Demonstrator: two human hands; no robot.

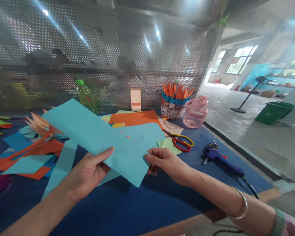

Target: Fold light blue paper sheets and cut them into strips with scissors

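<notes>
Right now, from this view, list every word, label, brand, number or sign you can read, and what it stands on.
No text is readable.
White carton: blurred, unreadable.
Green bin: small mark on its side, too small to read.
Green-capped plastic bottle: too blurred to read.

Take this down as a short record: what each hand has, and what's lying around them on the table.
Left hand: grips a light blue paper sheet
Right hand: grips the sheet's other end
Nearest tools: red-and-yellow-handled scissors; blue glue gun
Other items: orange paper sheet; pink plastic jar; woven basket holding a folded orange-and-blue paper crown
</notes>
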